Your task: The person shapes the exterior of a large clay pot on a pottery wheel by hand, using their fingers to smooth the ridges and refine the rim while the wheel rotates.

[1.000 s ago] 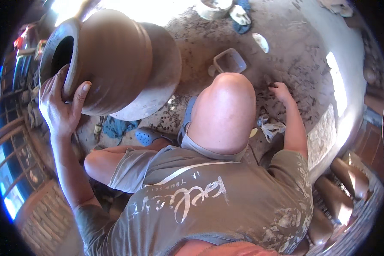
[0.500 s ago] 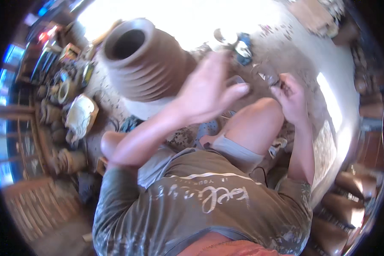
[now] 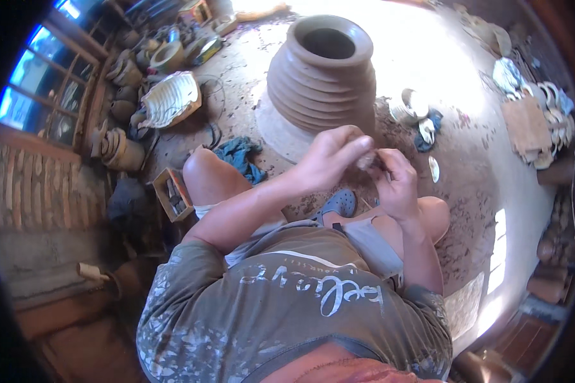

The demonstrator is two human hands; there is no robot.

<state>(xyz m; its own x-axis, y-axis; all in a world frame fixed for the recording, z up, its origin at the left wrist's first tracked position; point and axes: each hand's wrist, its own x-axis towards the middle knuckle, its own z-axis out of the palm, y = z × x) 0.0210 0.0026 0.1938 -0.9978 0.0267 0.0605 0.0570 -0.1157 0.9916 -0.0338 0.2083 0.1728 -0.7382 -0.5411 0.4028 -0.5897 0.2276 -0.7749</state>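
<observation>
A large ridged clay pot (image 3: 319,89) stands upright on a round pale wheel head (image 3: 271,134), beyond my knees. My left hand (image 3: 338,156) and my right hand (image 3: 395,179) meet just in front of it. The fingers of both are curled round a small grey-brown lump (image 3: 367,161), too hidden to make out exactly. A blue rag (image 3: 239,156) lies left of the hands, on the dirt-strewn floor.
An open box (image 3: 174,195) with small pieces sits by my left knee. A ribbed white mould (image 3: 171,96) and piled pots stand by the left window. A pale container (image 3: 407,105), cloths and boards (image 3: 527,131) lie at the right.
My left hand has left the pot's rim and moved right to meet my right hand, which has risen with the small lump. The view has shifted, showing more of the surroundings.
</observation>
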